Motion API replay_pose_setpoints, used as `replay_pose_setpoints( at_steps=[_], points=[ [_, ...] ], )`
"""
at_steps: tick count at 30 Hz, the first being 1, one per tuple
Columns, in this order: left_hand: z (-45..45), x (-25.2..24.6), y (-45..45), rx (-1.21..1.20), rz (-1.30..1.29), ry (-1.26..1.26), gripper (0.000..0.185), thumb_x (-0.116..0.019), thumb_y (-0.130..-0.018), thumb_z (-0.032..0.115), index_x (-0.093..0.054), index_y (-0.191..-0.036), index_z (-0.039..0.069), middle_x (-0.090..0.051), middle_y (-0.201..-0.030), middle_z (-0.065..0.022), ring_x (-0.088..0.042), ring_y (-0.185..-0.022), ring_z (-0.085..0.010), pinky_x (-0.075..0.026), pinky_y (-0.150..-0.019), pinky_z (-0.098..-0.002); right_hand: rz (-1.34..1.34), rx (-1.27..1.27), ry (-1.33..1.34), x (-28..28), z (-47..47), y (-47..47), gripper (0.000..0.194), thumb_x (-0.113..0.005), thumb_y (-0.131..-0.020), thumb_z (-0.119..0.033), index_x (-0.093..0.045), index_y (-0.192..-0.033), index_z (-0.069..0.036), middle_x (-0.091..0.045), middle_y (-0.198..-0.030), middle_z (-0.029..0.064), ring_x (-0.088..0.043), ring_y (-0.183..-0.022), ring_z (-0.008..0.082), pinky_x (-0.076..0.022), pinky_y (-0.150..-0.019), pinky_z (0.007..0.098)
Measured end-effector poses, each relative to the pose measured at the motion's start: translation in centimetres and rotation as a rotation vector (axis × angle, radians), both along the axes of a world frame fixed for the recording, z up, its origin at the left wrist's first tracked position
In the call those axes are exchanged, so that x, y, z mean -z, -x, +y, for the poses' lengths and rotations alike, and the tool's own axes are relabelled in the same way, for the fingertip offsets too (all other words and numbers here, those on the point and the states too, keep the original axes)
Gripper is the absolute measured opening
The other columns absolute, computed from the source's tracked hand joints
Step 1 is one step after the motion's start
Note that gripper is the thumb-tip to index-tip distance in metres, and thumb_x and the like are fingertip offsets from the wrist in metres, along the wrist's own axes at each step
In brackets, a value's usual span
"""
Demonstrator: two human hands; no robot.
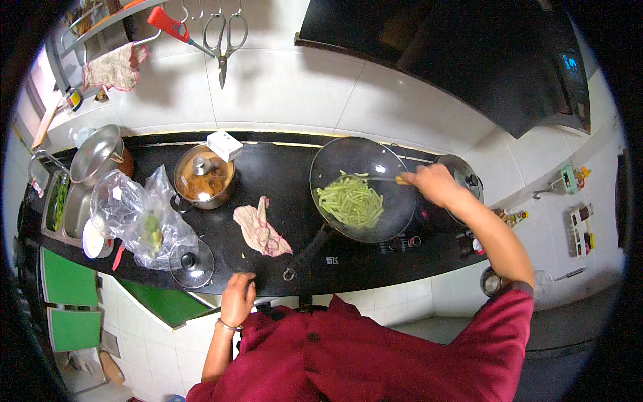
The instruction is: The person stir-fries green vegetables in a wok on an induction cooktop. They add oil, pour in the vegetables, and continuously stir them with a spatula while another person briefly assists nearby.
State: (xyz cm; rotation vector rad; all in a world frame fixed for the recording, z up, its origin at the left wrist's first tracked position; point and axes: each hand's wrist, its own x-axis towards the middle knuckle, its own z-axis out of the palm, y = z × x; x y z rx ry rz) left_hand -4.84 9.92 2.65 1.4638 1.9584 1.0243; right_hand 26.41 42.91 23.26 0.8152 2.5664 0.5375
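Observation:
My right hand (431,182) grips the wooden handle end of a spatula (378,178), whose metal shaft reaches into a dark wok (397,211). Green strips of cut vegetable, perhaps beans (350,202), lie heaped in the wok's left half, with a steamy haze over them. The wok's long black handle (307,254) points toward me, ending in a metal hanging loop. At the counter's front edge rests my left hand (237,300), thumb apart from the fingers and nothing visible in it. A crumpled cloth (261,226) with pink edging lies between that hand and the wok.
A lidded pot (205,193) of brown food stands left, a small white box (224,145) on its rim. Nearer are a clear plastic bag (133,211), a glass lid (192,266) and a red-handled tool (118,258). Scissors (222,47) hang above; a range hood (452,55) overhangs the wok.

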Motion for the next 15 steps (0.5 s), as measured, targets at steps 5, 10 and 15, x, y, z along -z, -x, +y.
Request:
replay_pose_setpoints(
  at_steps=[5, 10, 15],
  points=[
    [0.4, 0.3, 0.3, 0.054, 0.036, -0.026, 0.019, -0.054, -0.079, 0.004, -0.057, -0.098, 0.001, -0.057, -0.094, -0.0177, -0.055, -0.089, -0.0360, -0.045, -0.077, -0.0403, 0.035, 0.031, -0.087, -1.9, -7.0, -5.3, 0.038, -0.051, -0.078, -0.009, -0.057, -0.115, -0.017, -0.060, -0.076, 0.0122, -0.062, -0.066, 0.0258, -0.0492, -0.055, 0.0358],
    [1.2, -0.4, 0.5, 0.069, 0.068, -0.055, 0.019, -0.054, -0.079, 0.004, -0.057, -0.097, 0.000, -0.057, -0.094, -0.0178, -0.055, -0.090, -0.0358, -0.044, -0.078, -0.0400, 0.034, 0.161, -0.121, -5.8, -10.3, -7.0, 0.038, -0.053, -0.076, -0.007, -0.061, -0.112, -0.017, -0.060, -0.072, 0.0109, -0.062, -0.063, 0.0262, -0.0496, -0.056, 0.0364],
    [1.2, -0.4, 0.5, 0.064, 0.044, -0.033, 0.019, -0.054, -0.079, 0.004, -0.057, -0.098, 0.000, -0.057, -0.094, -0.0175, -0.055, -0.089, -0.0356, -0.044, -0.078, -0.0402, -0.105, 0.214, -0.008, -5.2, -10.5, -6.0, 0.037, -0.053, -0.076, -0.008, -0.061, -0.111, -0.018, -0.062, -0.071, 0.0108, -0.063, -0.064, 0.0272, -0.0489, -0.056, 0.0375]
  ],
)
